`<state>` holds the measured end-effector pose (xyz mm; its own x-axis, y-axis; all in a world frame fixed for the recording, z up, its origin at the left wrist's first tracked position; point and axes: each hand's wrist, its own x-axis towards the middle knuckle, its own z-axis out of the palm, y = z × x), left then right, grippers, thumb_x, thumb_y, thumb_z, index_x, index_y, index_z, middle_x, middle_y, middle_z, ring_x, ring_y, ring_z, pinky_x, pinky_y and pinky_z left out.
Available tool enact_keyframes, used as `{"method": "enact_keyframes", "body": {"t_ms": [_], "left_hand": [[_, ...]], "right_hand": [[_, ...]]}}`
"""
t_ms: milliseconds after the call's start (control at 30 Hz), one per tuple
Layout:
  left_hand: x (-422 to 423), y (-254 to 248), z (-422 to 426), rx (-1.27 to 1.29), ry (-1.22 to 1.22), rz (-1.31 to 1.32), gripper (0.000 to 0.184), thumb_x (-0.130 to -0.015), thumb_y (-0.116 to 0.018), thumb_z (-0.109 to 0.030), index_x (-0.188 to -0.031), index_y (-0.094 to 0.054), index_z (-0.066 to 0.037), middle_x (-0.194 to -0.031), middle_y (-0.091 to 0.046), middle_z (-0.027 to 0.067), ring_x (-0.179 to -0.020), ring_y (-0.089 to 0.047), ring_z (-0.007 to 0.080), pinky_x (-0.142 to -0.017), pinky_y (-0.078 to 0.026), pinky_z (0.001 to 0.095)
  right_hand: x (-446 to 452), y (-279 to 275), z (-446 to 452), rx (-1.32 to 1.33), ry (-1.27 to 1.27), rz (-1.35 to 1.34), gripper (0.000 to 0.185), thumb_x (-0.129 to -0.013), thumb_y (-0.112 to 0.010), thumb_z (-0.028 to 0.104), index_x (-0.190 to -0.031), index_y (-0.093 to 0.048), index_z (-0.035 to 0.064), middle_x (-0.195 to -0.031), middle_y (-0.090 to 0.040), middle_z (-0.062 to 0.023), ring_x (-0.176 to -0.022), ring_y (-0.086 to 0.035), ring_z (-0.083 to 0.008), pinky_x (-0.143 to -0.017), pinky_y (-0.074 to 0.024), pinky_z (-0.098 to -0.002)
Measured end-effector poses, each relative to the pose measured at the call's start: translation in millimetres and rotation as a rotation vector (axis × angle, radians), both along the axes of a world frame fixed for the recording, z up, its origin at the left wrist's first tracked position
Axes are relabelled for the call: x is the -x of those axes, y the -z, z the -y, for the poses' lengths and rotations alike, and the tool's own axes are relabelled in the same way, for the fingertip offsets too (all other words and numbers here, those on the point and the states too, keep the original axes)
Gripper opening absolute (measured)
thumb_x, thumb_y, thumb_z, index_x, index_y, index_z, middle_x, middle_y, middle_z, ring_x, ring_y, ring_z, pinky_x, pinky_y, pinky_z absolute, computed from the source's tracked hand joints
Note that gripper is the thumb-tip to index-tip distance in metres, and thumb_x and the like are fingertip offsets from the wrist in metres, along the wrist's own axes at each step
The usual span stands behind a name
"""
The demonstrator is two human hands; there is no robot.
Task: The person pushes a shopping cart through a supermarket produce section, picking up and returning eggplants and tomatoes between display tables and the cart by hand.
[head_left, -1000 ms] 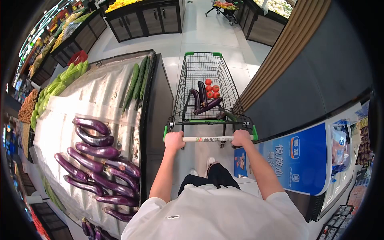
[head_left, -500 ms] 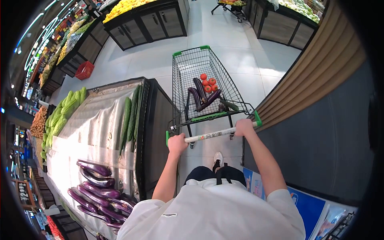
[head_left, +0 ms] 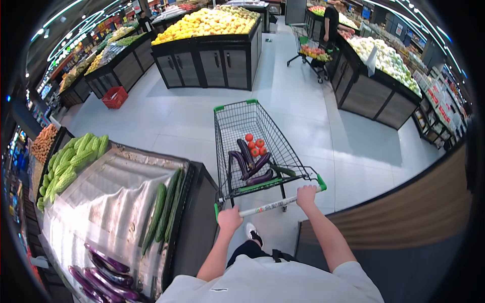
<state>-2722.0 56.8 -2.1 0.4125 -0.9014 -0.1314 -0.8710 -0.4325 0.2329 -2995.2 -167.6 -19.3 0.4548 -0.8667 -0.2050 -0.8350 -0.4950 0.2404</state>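
Observation:
My left hand [head_left: 230, 220] is wrapped round the left end of the white handle [head_left: 269, 206] of a shopping cart. At the handle's right end, beside the green corner piece, my right hand [head_left: 306, 197] grips too. The wire cart [head_left: 221, 132] stretches out ahead of me. Inside its basket lie several dark purple eggplants [head_left: 260, 162] near my end. Several red tomatoes [head_left: 259, 143] sit just beyond them. A green cucumber-like vegetable [head_left: 284, 171] rests at the near right, partly behind the wires.
Close on the left, a sloped stand holds cucumbers [head_left: 162, 209], eggplants [head_left: 108, 278] and bitter melons [head_left: 76, 159]. A red basket [head_left: 115, 97] is on the floor. Ahead stands a yellow fruit display [head_left: 204, 30]. A person [head_left: 330, 24] stands by another cart [head_left: 303, 44]. A curved partition [head_left: 399, 217] borders the right.
The view has tilted up, showing more of the store ahead. The produce stand and partition have shifted back as I moved forward with the cart. Both hands stay on the handle.

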Motion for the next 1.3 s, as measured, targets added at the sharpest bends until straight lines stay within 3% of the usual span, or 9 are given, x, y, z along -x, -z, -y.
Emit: {"method": "enact_keyframes", "body": {"t_ms": [300,567,733,833,1033,1100,1300], "left_hand": [[-69.3,-2.8,105.9,0.011,-0.091,-0.096,0.023,-0.076,-0.069,-0.028,-0.094,-0.070,-0.014,-0.076,-0.072,0.0134,-0.073,-0.073,0.0329,-0.065,-0.056,0.0469],[-150.2,-4.7,189.4,-0.058,-0.135,-0.067,0.024,-0.079,-0.069,-0.031,-0.095,-0.070,-0.014,-0.080,-0.073,0.0116,-0.079,-0.073,0.0338,-0.068,-0.057,0.0476],[-188.3,3.1,245.5,-0.083,-0.202,-0.051,0.025,-0.080,-0.068,-0.032,-0.097,-0.070,-0.014,-0.080,-0.073,0.0117,-0.079,-0.073,0.0336,-0.068,-0.057,0.0467],[-211.5,0.6,277.0,-0.049,-0.253,-0.041,0.024,-0.080,-0.067,-0.032,-0.097,-0.069,-0.014,-0.081,-0.073,0.0118,-0.079,-0.073,0.0330,-0.068,-0.056,0.0468],[-261.4,-7.3,352.1,-0.130,-0.370,-0.063,0.026,-0.076,-0.070,-0.034,-0.095,-0.070,-0.016,-0.081,-0.073,0.0112,-0.078,-0.073,0.0315,-0.070,-0.056,0.0460],[-276.0,-9.3,376.0,-0.144,-0.422,-0.031,0.025,-0.076,-0.071,-0.033,-0.094,-0.070,-0.016,-0.081,-0.073,0.0109,-0.079,-0.073,0.0309,-0.070,-0.056,0.0456],[-345.5,-6.8,414.0,-0.144,-0.466,0.041,0.023,-0.074,-0.070,-0.032,-0.092,-0.070,-0.017,-0.079,-0.072,0.0086,-0.078,-0.072,0.0282,-0.068,-0.056,0.0446]], "right_hand": [[-96.2,-16.7,143.4,-0.292,-0.029,-0.294,0.022,-0.081,-0.069,0.022,-0.101,-0.077,0.0171,-0.106,-0.074,-0.0044,-0.104,-0.070,-0.0238,-0.096,-0.0415,-0.0496],[-187.2,-6.1,243.7,-0.272,-0.109,-0.215,0.026,-0.080,-0.069,0.022,-0.105,-0.076,0.0161,-0.112,-0.074,-0.0071,-0.107,-0.070,-0.0254,-0.101,-0.0400,-0.0544],[-241.6,-24.0,326.2,-0.458,-0.361,-0.297,0.028,-0.077,-0.068,0.023,-0.102,-0.078,0.0131,-0.105,-0.076,-0.0092,-0.100,-0.072,-0.0267,-0.088,-0.0555,-0.0449],[-277.9,-26.8,371.0,-0.487,-0.471,-0.221,0.031,-0.076,-0.066,0.026,-0.100,-0.078,0.0118,-0.103,-0.076,-0.0099,-0.097,-0.073,-0.0273,-0.082,-0.0590,-0.0404],[-356.8,-12.0,458.6,-0.464,-0.554,-0.267,0.034,-0.074,-0.063,0.028,-0.104,-0.078,0.0186,-0.102,-0.076,-0.0078,-0.098,-0.072,-0.0264,-0.083,-0.0579,-0.0391],[-387.5,-0.9,475.9,-0.352,-0.552,-0.246,0.028,-0.073,-0.073,0.029,-0.095,-0.080,0.0153,-0.097,-0.077,-0.0076,-0.092,-0.074,-0.0228,-0.082,-0.0577,-0.0356],[-482.4,-7.5,533.0,-0.578,-0.593,-0.394,0.016,-0.068,-0.080,0.029,-0.080,-0.080,0.0175,-0.080,-0.077,0.0028,-0.081,-0.074,-0.0163,-0.075,-0.0561,-0.0314]]}}
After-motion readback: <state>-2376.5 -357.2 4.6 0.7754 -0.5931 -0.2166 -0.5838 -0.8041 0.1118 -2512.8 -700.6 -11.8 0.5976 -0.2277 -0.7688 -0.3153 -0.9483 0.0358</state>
